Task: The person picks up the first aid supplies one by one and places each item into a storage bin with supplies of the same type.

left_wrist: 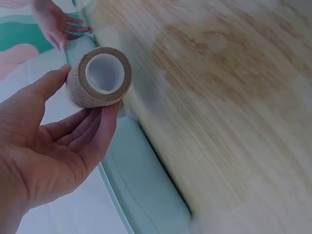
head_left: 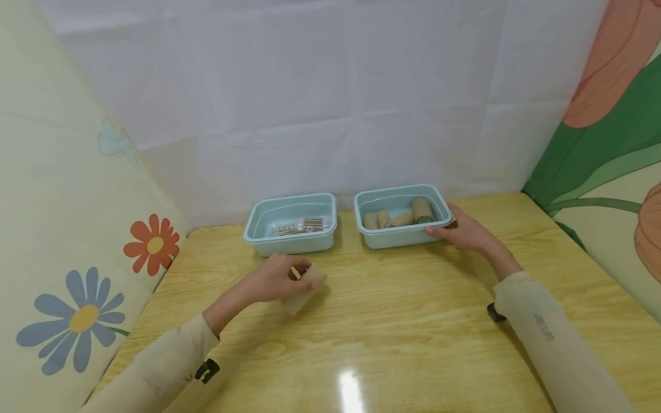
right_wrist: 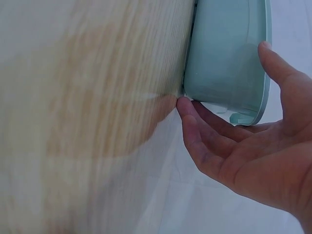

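Note:
My left hand (head_left: 273,279) pinches a tan roll of bandage wrap (left_wrist: 77,87) between thumb and fingers, above the table in front of the left bin. The roll has a white core. At the back right, my right hand (head_left: 467,230) holds the right-hand corner of a light blue plastic bin (head_left: 400,238). Its thumb lies on the front rim, and the right wrist view shows its other fingers curled along the bin's end near the tabletop. Inside that bin lie several tan rolls (head_left: 422,210) of differing sizes.
Left of that bin, a second light blue bin (head_left: 294,245) holds several clear-wrapped, silvery slim items (head_left: 304,225). Both bins stand on the wood-grain table (head_left: 392,321) close to a white-covered wall (head_left: 289,86). Painted side panels flank the table.

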